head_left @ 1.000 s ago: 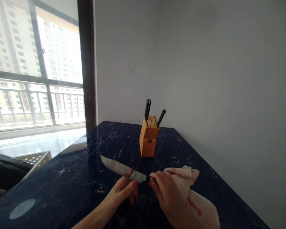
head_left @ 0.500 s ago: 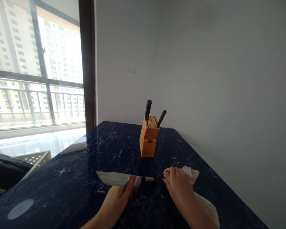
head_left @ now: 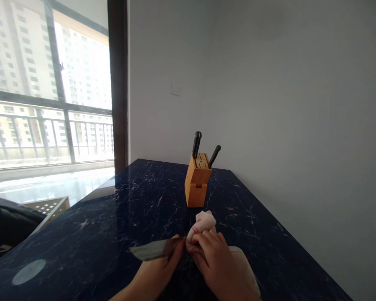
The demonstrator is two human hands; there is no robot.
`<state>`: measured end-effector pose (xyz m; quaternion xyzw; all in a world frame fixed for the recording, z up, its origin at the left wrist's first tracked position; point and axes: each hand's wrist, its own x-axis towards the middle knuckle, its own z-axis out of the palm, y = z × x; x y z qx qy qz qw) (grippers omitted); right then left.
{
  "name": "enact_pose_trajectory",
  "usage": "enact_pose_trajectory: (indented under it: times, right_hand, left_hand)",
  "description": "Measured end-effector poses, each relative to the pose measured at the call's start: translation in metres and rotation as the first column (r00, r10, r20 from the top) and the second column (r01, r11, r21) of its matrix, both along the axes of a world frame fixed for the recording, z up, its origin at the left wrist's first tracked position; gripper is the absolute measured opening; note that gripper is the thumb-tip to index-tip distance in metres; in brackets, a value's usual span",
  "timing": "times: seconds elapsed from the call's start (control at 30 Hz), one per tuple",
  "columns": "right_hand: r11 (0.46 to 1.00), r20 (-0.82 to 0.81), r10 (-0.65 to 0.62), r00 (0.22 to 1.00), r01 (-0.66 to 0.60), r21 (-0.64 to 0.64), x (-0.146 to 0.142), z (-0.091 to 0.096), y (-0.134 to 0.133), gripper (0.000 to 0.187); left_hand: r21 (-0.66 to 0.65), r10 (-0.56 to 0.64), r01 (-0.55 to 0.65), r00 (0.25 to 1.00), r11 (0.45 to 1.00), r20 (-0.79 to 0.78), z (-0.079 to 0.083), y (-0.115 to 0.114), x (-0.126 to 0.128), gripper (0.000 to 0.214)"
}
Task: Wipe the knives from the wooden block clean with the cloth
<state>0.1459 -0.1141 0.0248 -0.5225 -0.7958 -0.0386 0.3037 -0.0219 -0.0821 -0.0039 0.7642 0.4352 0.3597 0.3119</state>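
Observation:
My left hand is shut around a kitchen knife, whose steel blade points left, low over the countertop. My right hand grips a bunched white cloth with red stitching against the heel of the blade. The knife's handle is hidden by my hands and the cloth. The cloth's other end trails under my right wrist. Farther back stands a wooden knife block holding two black-handled knives.
The dark blue marble countertop ends at a white wall on the right. On the left are a floor-to-ceiling window, a dark bag and a pale perforated crate beyond the counter edge.
My right hand has moved left with the bunched cloth and now presses it against the knife near my left hand. The blade has swung lower, and the cloth is gathered tighter.

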Motion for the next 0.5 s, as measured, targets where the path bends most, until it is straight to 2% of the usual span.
enact_pose_trajectory:
  times: [0.07, 0.2, 0.33, 0.5]
  right_hand:
    - [0.999, 0.012, -0.017, 1.000, 0.018, -0.036, 0.0000, -0.0022, 0.0006, 0.010]
    - [0.998, -0.043, -0.068, 0.997, 0.068, 0.000, 0.0011, -0.0022, 0.0016, 0.012]
    - [0.999, -0.023, -0.045, 0.999, 0.045, 0.014, -0.0001, -0.0014, -0.0002, 0.020]
    - [0.997, -0.068, -0.069, 0.995, 0.071, 0.019, -0.0004, -0.0010, -0.0001, 0.019]
  left_hand:
    - [-0.024, 0.005, -0.006, 1.000, 1.000, -0.018, 0.0030, -0.0003, 0.0005, 0.034]
    - [-0.051, -0.030, 0.029, 0.999, 0.998, -0.028, 0.0040, -0.0008, 0.0012, 0.034]
    - [-0.069, -0.029, 0.030, 0.999, 0.997, 0.020, 0.0006, -0.0008, 0.0014, 0.032]
    - [-0.082, -0.064, 0.064, 0.998, 0.995, 0.003, 0.0032, -0.0026, 0.0019, 0.034]
